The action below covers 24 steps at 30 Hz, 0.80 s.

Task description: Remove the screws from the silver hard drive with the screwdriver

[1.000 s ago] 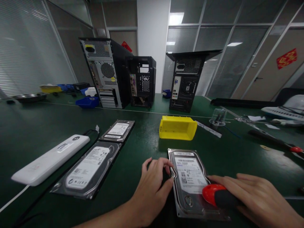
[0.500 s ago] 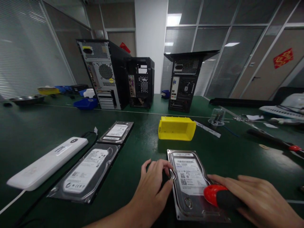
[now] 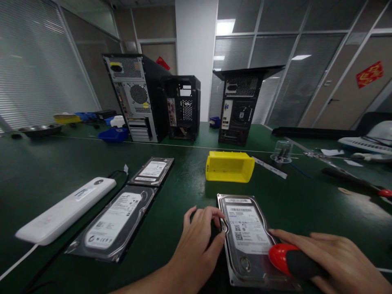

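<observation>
A silver hard drive (image 3: 246, 224) with a white label lies flat on the green table in front of me. At its left edge, the thumb and bent fingers of my left hand (image 3: 200, 232) hold the drive by the notch. My right hand (image 3: 339, 249) is closed around a screwdriver (image 3: 290, 259) with a red and black handle, whose rounded red end sits over the drive's lower right. The screwdriver's shaft is hidden. My right index finger reaches the drive's right edge. Two more drives, a near one (image 3: 113, 222) and a far one (image 3: 152, 170), lie left in clear bags.
A yellow bin (image 3: 229, 176) lies beyond the drive. At left is a white power strip (image 3: 65, 210) with cables. Computer cases (image 3: 134, 98) stand at the back, near a blue tray (image 3: 113, 134). A clear cup (image 3: 281, 153) and a metal strip (image 3: 269, 167) lie right.
The whole view has shifted slightly. My right hand and the screwdriver have moved a little to the right over the drive; my left hand keeps its place at the edge.
</observation>
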Motion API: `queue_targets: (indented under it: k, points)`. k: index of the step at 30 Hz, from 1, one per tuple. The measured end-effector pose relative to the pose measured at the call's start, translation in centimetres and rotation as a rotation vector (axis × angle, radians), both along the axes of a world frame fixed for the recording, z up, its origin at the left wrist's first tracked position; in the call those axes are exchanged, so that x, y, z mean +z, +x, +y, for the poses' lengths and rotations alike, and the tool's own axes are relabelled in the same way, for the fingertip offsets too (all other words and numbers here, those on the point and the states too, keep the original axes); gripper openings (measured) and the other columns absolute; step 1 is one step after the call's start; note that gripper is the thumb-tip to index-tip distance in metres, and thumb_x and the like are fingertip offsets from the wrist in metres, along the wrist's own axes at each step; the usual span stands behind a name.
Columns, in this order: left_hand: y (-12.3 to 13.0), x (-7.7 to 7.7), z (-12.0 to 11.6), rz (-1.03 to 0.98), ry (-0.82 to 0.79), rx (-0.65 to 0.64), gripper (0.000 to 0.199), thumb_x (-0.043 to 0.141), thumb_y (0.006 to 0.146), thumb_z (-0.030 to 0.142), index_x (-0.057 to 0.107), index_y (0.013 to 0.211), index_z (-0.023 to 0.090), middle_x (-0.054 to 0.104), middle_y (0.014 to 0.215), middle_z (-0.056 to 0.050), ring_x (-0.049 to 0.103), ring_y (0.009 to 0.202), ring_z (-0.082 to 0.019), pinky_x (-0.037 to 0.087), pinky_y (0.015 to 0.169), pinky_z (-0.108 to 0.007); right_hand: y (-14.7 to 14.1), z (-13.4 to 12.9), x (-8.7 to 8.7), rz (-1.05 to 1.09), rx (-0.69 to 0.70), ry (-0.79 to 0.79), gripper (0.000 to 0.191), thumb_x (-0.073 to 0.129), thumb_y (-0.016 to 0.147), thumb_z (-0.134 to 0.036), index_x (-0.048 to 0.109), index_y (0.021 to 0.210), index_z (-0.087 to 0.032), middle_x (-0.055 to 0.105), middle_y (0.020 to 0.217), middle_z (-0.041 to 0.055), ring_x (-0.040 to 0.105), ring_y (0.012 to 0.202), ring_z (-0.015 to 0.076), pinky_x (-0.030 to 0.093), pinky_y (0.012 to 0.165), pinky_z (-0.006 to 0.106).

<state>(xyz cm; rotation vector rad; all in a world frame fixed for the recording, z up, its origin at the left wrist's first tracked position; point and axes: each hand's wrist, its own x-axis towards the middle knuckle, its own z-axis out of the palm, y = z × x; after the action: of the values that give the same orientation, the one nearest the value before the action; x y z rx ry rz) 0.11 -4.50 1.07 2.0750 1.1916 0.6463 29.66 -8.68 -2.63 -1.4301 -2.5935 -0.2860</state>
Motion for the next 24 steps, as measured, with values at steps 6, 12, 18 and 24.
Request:
queue_targets:
  k: [6, 12, 18, 24]
  points:
    - [0.09, -0.02, 0.07, -0.010, -0.016, 0.014, 0.020, 0.044, 0.085, 0.018, 0.046, 0.105, 0.019, 0.054, 0.095, -0.002, 0.049, 0.099, -0.019, 0.013, 0.106, -0.047, 0.30, -0.10, -0.31, 0.002, -0.016, 0.015, 0.073, 0.045, 0.063, -0.008, 0.040, 0.133, -0.029, 0.069, 0.106, 0.0033, 0.068, 0.081, 0.0241, 0.056, 0.068, 0.041]
    - [0.03, -0.27, 0.04, -0.026, 0.000, 0.009, 0.016, 0.044, 0.086, 0.020, 0.046, 0.102, 0.019, 0.054, 0.095, -0.002, 0.049, 0.099, -0.019, 0.014, 0.106, -0.047, 0.32, -0.02, -0.30, 0.028, -0.025, 0.042, 0.075, 0.047, 0.061, -0.008, 0.042, 0.132, -0.032, 0.069, 0.106, 0.0005, 0.068, 0.082, 0.0244, 0.056, 0.067, 0.040]
    - [0.02, -0.33, 0.01, -0.030, 0.021, 0.010, 0.016, 0.045, 0.086, 0.020, 0.046, 0.103, 0.020, 0.054, 0.093, -0.002, 0.050, 0.096, -0.019, 0.016, 0.105, -0.048, 0.56, 0.02, -0.68, 0.016, 0.023, 0.047, 0.074, 0.047, 0.062, -0.008, 0.041, 0.133, -0.029, 0.069, 0.105, 0.0030, 0.068, 0.079, 0.0241, 0.056, 0.064, 0.040]
    - [-0.03, -0.39, -0.05, -0.015, 0.046, 0.001, 0.014, 0.043, 0.089, 0.023, 0.045, 0.102, 0.020, 0.054, 0.092, 0.000, 0.051, 0.094, -0.018, 0.015, 0.105, -0.049, 0.82, -0.12, -0.82, 0.005, 0.006, 0.083, 0.073, 0.047, 0.063, -0.011, 0.041, 0.133, -0.029, 0.069, 0.106, 0.0038, 0.068, 0.081, 0.0255, 0.056, 0.065, 0.041]
